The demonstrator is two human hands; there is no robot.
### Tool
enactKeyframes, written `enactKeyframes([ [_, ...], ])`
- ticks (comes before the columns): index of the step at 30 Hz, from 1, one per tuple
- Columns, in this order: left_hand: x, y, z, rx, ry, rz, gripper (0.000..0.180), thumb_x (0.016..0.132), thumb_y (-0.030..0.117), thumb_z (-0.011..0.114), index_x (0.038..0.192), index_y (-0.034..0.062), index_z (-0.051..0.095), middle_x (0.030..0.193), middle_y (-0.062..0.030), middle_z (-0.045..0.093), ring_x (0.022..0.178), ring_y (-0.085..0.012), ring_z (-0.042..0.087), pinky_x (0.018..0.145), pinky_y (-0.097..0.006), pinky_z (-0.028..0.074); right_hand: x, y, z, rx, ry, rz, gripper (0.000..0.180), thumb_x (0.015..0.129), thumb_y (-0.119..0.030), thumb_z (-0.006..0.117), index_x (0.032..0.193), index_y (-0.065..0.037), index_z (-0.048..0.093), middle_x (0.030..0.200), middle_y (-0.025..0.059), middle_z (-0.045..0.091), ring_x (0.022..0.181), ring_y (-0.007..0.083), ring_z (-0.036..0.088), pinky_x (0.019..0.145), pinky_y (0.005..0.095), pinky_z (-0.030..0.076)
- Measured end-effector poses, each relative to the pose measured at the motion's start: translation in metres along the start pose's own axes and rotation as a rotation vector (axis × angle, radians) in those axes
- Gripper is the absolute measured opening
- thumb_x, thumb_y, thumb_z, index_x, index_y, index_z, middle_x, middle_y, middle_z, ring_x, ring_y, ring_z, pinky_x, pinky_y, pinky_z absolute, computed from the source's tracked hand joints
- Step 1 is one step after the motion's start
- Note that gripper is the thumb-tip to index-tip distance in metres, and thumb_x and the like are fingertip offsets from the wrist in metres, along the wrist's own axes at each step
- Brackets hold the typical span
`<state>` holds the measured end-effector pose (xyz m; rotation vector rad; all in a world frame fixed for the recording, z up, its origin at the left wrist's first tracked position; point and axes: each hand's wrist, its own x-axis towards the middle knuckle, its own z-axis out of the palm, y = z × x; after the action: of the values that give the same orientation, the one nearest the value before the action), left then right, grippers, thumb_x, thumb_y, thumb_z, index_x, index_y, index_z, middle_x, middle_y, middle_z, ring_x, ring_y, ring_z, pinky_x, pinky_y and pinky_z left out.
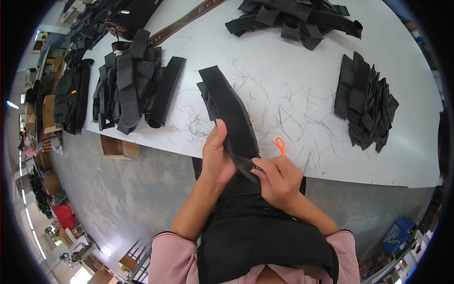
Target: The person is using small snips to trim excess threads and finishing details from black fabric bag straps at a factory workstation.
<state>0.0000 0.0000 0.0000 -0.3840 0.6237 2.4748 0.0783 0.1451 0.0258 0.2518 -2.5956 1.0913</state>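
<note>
My left hand (216, 158) grips the near end of a long black padded strap piece (229, 109) that reaches up over the white table (293, 61). My right hand (279, 180) pinches the strap's lower tip and holds a small tool with an orange loop (280, 144) sticking up above the fingers. Both hands meet at the table's near edge, above my black apron (255, 232).
Stacks of black strap pieces lie at the left (130, 85), the top middle (293, 19) and the right (364, 102). A brown patterned webbing strip (182, 21) runs across the far left. Thread offcuts litter the tabletop. A cardboard box (118, 147) sits under the table.
</note>
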Motion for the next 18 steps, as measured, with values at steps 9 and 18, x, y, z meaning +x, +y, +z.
enactKeyframes([
  [9,0.000,0.000,0.004,-0.067,-0.001,0.008,0.051,0.098,0.037,0.034,0.133,0.0008,0.037,0.131,-0.0140,0.047,0.109,-0.0253,0.055,0.091,-0.041,0.047,0.002,-0.001,-0.003,0.078,0.023,0.002,0.028,0.065,0.001,0.074,0.092,-0.002,0.066,0.071,0.0069,0.054,0.059,0.0191,0.052,0.047,0.0281,0.040],
  [18,-0.007,0.006,0.015,-0.044,-0.043,-0.023,0.044,0.096,0.022,0.043,0.134,0.0009,0.036,0.132,-0.0172,0.046,0.117,-0.0249,0.049,0.098,-0.039,0.041,0.029,0.007,-0.008,0.241,0.078,0.169,0.024,0.068,-0.003,0.072,0.091,-0.005,0.064,0.075,0.0061,0.046,0.054,0.0193,0.049,0.047,0.0292,0.039],
])
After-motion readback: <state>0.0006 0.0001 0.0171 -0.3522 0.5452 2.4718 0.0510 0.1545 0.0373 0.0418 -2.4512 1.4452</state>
